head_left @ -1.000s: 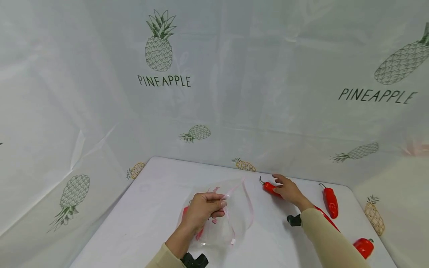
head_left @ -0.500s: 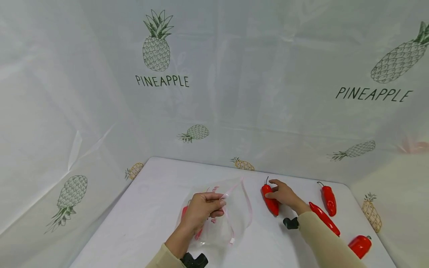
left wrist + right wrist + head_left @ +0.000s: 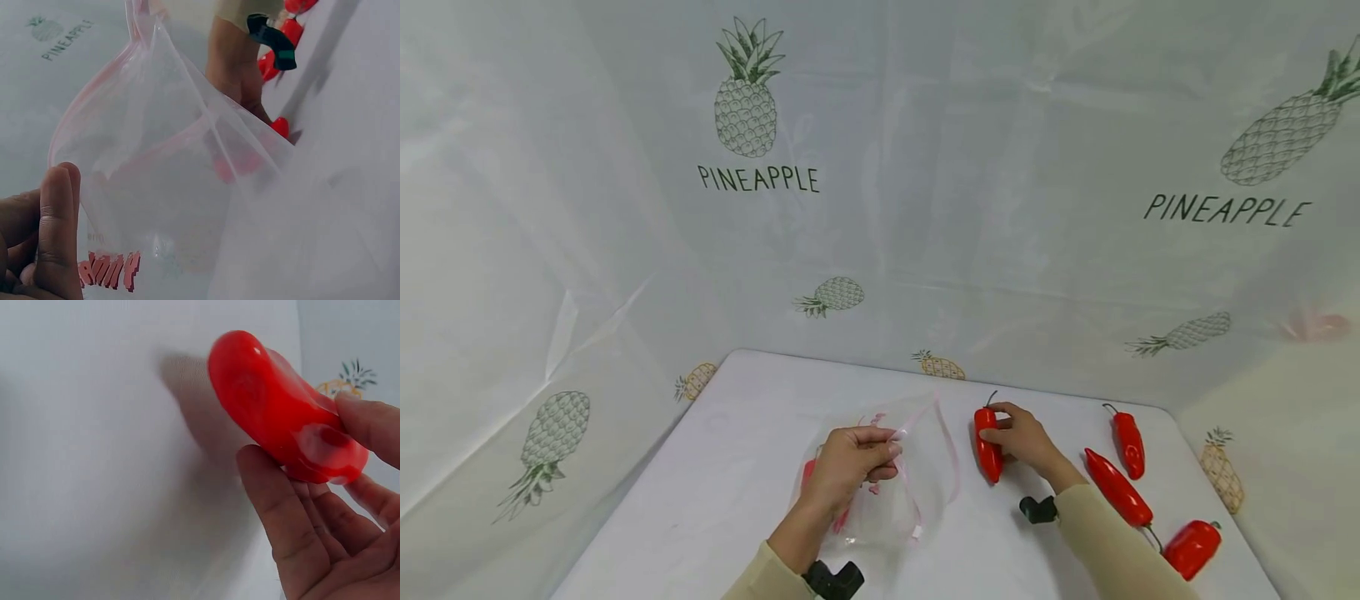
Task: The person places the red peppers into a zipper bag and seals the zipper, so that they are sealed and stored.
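My left hand (image 3: pixel 842 467) pinches the rim of a clear zip bag (image 3: pixel 934 467) with a pink seal strip and pink print. The bag's mouth gapes toward the right. Something red (image 3: pixel 808 472) shows inside it, partly hidden by the hand. To the right of the bag, my right hand (image 3: pixel 1026 437) grips a red chili pepper (image 3: pixel 987 446) by its upper body, its thin stem pointing up and away. In the right wrist view the pepper (image 3: pixel 275 406) is held between thumb and fingers, over its shadow on the white table.
At the table's right side lie two more red chili peppers, a far one (image 3: pixel 1128 444) and a nearer one (image 3: pixel 1117 486), plus a red bell pepper (image 3: pixel 1192 548). A pineapple-print sheet (image 3: pixel 925 208) hangs right behind the table (image 3: pixel 700 500).
My right hand has taken hold of the chili pepper, turned it more upright and drawn it left toward the bag. The left hand keeps its pinch on the bag.
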The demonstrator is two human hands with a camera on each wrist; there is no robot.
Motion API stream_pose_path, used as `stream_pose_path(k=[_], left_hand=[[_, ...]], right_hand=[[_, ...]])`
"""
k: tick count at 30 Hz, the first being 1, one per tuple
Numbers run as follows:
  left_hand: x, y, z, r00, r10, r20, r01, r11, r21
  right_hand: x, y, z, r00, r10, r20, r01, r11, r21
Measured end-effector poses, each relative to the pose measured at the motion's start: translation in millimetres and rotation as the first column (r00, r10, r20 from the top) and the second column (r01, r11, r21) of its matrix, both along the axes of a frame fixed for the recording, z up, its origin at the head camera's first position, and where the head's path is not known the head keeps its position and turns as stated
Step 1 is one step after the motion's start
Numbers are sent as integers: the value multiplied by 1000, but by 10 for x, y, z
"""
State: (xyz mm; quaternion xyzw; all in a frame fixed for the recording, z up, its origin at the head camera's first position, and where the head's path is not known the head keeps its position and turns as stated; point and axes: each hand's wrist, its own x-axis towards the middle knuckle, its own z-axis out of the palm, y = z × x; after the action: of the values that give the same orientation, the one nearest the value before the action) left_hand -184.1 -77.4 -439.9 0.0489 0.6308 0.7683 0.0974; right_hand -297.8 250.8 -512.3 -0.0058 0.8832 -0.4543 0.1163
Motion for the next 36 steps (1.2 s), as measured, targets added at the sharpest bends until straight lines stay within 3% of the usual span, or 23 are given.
stream_pose_path(k=[20,36], left_hand=[[4,6,-25,1000,23,-4,-23,999,-32],[22,43,-13,999,35,-10,-35,998,-52]], right_hand=[[384,-273,283,996,-41,-75,33,993,-111],[726,-436,634,985,-66,-162,35,982,-187]])
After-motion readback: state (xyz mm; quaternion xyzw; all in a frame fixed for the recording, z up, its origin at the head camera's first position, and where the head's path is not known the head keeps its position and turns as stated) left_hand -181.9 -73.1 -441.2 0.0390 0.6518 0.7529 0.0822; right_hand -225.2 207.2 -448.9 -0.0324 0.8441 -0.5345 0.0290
